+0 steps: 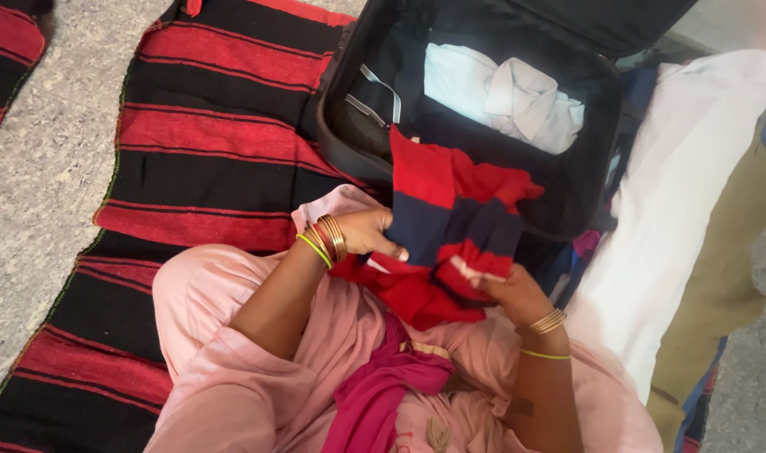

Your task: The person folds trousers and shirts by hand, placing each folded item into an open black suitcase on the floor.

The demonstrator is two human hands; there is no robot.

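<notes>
Head view looks down on a person seated on a red-and-black striped blanket (pixel 198 168) spread over a speckled grey floor (pixel 47 159). Nearest the camera lie the lap in pink clothing (pixel 232 369) and a magenta scarf (pixel 383 394) hanging down the front. Just beyond, both hands hold a red-and-navy striped garment (pixel 450 226) above the lap. The left hand (pixel 370 233), with bangles at the wrist, is closed on the garment's left edge, fingers curled over the cloth. The right hand (pixel 508 289), also wearing bangles, grips the lower right part of the bunched cloth from beneath. The garment's upper part reaches over the near rim of an open black suitcase (pixel 349 143), which sits on the blanket's far right part, its lid raised at the far side. Inside the suitcase, toward its far wall, lies a folded white shirt (pixel 500 92) with the collar showing. To the right of the suitcase, a white cloth (pixel 685 184) lies stretched along it, and an olive-tan garment (pixel 727 285) lies at the right edge beyond that.
</notes>
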